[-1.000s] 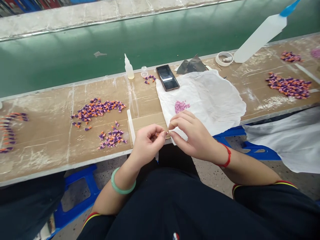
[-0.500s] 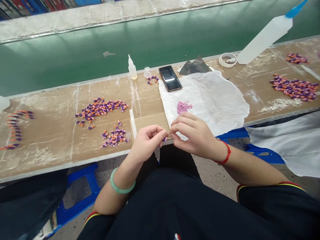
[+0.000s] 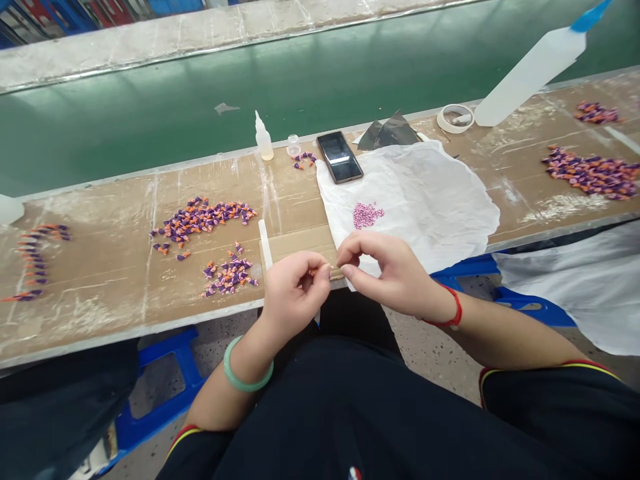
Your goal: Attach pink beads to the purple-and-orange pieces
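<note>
My left hand [image 3: 293, 290] is curled closed at the table's near edge, pinching a small orange and purple piece [image 3: 313, 273] between its fingertips. My right hand [image 3: 387, 270] meets it from the right, thumb and forefinger pinched together on something too small to name. Just beyond my right hand, a little heap of pink beads [image 3: 367, 214] lies on a crumpled white sheet [image 3: 435, 193]. Two piles of purple and orange pieces lie left of my hands: a near pile [image 3: 229, 275] and a far pile [image 3: 203, 217]. A white stick [image 3: 264, 244] lies between them and my hands.
A black phone [image 3: 340, 157], a small glue bottle [image 3: 263, 138], a clear cap [image 3: 293, 144] and a tape roll [image 3: 455, 118] stand along the table's far edge. A large white bottle [image 3: 530, 70] leans at the right. More purple pieces [image 3: 593, 172] lie far right, others [image 3: 33, 257] far left. Beyond is a green belt [image 3: 150, 100].
My left hand's fingers have curled tighter round the small piece, and my right hand's pinch has shifted slightly against it. Both hands stay at the table's near edge.
</note>
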Action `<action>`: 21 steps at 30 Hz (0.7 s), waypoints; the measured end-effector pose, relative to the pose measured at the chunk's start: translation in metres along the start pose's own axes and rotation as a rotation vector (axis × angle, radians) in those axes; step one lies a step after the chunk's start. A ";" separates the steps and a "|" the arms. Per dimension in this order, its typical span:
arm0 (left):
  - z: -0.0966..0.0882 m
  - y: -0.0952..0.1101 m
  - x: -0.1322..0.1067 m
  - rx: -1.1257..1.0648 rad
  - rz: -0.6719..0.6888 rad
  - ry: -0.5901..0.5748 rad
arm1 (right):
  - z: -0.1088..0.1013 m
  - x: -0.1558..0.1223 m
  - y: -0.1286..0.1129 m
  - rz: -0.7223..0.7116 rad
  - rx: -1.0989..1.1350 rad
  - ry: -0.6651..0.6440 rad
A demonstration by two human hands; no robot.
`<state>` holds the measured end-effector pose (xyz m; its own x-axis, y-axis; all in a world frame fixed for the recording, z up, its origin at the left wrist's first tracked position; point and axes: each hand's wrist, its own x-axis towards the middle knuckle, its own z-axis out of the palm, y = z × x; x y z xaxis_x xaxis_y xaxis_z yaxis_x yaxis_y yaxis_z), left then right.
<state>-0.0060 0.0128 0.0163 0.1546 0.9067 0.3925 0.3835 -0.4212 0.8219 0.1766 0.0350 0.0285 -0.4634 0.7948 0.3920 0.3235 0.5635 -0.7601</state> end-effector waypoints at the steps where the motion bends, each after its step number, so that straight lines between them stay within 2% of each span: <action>1: 0.000 0.000 -0.001 0.069 0.081 0.017 | 0.001 0.000 -0.002 0.065 0.070 -0.014; 4: -0.001 -0.002 -0.001 0.180 0.247 0.043 | 0.003 0.001 -0.005 0.188 0.199 -0.044; 8: 0.000 -0.005 -0.001 0.213 0.339 0.057 | 0.005 0.003 -0.007 0.247 0.259 -0.046; 18: -0.001 -0.007 0.002 0.246 0.384 0.089 | 0.012 0.006 -0.009 0.264 0.243 -0.012; 21: -0.004 -0.007 0.001 0.173 0.291 0.061 | 0.013 0.008 -0.009 0.232 0.239 -0.018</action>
<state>-0.0119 0.0167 0.0125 0.2276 0.7436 0.6287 0.4808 -0.6473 0.5915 0.1592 0.0338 0.0316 -0.4149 0.8905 0.1867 0.2201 0.2973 -0.9291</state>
